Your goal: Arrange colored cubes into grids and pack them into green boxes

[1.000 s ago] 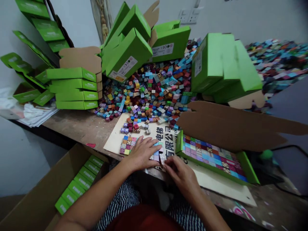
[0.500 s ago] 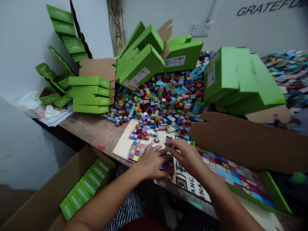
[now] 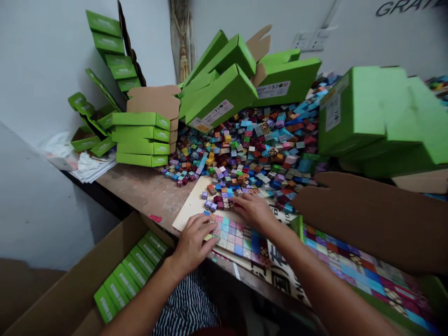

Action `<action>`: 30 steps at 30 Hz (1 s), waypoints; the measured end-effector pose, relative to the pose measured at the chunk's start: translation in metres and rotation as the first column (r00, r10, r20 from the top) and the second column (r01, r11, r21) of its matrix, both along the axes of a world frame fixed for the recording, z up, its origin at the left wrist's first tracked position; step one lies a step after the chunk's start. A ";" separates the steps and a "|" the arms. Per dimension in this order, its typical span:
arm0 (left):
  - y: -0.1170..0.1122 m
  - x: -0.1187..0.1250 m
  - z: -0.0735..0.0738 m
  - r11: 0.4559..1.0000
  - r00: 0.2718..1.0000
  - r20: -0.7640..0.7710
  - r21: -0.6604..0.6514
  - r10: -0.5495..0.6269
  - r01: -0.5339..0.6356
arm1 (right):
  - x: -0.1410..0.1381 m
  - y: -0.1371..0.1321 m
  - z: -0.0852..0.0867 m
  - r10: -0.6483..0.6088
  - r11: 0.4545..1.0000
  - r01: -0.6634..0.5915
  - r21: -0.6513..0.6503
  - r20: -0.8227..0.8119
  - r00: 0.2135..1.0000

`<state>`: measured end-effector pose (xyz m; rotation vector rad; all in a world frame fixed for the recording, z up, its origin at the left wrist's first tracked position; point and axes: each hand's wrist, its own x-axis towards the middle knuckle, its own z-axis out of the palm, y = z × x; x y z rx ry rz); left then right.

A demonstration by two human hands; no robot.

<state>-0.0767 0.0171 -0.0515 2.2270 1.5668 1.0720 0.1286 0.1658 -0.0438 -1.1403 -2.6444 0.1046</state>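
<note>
Left-hand fingers (image 3: 206,228) are curled against the near left edge of a flat grid of small patterned blocks (image 3: 238,240), and whether a block is pinched there cannot be told. The right hand (image 3: 254,212) is laid open and flat, its fingers spread over loose blocks at the grid's upper edge, and the left hand (image 3: 192,243) is held well apart from it. The grid is set at lower centre of the frame, on a printed board (image 3: 280,280) with large black characters, which overlaps a pale wooden board (image 3: 189,210). Just right of the grid, a green tray (image 3: 297,226) packed with similar blocks runs to the lower right corner, and a brown cardboard flap (image 3: 367,219) extends above it. A large heap of loose multicoloured blocks (image 3: 252,144) is spread across the upper middle of a scarred workbench (image 3: 136,191). Tilted green boxes (image 3: 220,93) lean at top centre, a stack of green boxes (image 3: 142,140) stands left of the heap, and a large green box (image 3: 374,112) sits at the right. At lower left, rows of green packets (image 3: 126,275) are lined up inside a cardboard carton (image 3: 87,275).
</note>
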 end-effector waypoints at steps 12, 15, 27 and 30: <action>-0.008 0.030 -0.003 0.997 0.996 0.049 -0.009 -0.080 0.080 | -0.028 -0.042 0.015 -0.069 0.965 -0.038 -0.259 -0.392 0.918; -0.012 0.031 -0.001 0.994 0.992 0.054 -0.007 -0.112 0.113 | -0.040 -0.052 0.004 -0.025 0.955 -0.094 -0.281 -0.394 0.919; 0.026 0.024 0.000 0.995 0.998 -0.045 -0.098 -0.041 0.036 | 0.060 -0.009 0.016 -0.217 0.930 0.259 -0.261 0.179 0.960; 0.025 0.028 -0.002 0.990 0.990 -0.127 -0.129 -0.066 0.050 | 0.047 -0.019 0.011 -0.147 0.952 0.180 -0.247 0.146 0.978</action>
